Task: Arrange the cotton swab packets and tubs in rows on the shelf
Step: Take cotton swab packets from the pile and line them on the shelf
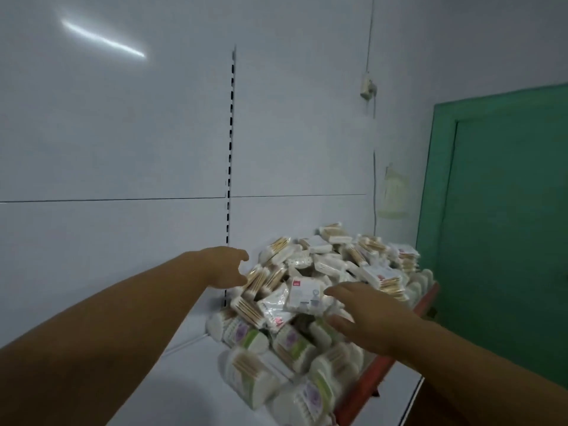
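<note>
White shelf [184, 379] with a red front rail [384, 364] bears heaped cotton swab packets [332, 259] over tubs [246, 373] lying in front. Left hand [224, 265], thumb spread, touches the heap's left side; right hand [368, 315], fingers splayed, hovers over it. Green door [507, 226] stands right.

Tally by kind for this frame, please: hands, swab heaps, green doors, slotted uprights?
Hands: 2 (left hand, right hand)
Swab heap: 1; single packs too many to count
Green door: 1
Slotted upright: 1
Total: 5
</note>
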Motion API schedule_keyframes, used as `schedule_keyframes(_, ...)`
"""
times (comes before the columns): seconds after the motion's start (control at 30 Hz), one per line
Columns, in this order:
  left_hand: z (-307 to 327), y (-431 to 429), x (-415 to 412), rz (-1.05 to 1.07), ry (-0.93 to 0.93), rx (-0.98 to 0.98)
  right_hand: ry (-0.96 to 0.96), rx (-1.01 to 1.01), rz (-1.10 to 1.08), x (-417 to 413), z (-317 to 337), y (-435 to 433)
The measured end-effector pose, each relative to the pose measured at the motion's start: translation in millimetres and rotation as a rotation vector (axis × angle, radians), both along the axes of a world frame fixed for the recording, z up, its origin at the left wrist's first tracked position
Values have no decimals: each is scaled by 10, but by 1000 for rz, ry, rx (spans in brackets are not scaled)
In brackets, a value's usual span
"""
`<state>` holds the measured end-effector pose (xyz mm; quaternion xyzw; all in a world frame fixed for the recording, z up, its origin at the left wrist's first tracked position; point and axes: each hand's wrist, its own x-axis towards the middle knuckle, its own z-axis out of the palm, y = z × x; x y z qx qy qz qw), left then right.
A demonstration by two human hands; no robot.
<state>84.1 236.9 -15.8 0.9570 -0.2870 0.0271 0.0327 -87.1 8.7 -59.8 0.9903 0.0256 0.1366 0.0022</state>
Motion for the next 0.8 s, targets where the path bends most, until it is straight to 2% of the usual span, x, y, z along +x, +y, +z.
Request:
schedule_keyframes(0.1,-58,-151,201,-8,-31,-28,-47,-62,67,572,98,-186)
schedule_keyframes(0.23,-166,-234,282,7,-71,-25,-141,64,149,1388,263,-327)
schedule_keyframes(0.33,-183,-227,292,63,-87,28,-95,-12,305,1921,328,-348)
schedule_keyframes(0.43,-101,-263,303,154,-93,-26,-40,-87,451,2334,413,-328)
schedule_keyframes(0.57,-95,-326,237,227,-117,-118,-14,-336,570,2623,519,-258)
schedule_keyframes(0.63,-101,-340,174,277,-144,-279,-40,-390,625,2635,572,-241)
schedule_keyframes(0.7,-67,-364,119,391,-133,-629,-148,-334,679,2591,704,-289)
schedule_keyframes(0.73,-36,-386,96,467,-74,-839,-220,-246,716,2564,795,-331)
schedule_keyframes(0.8,49,-437,47,579,199,-1200,-364,20,820,2463,952,-371)
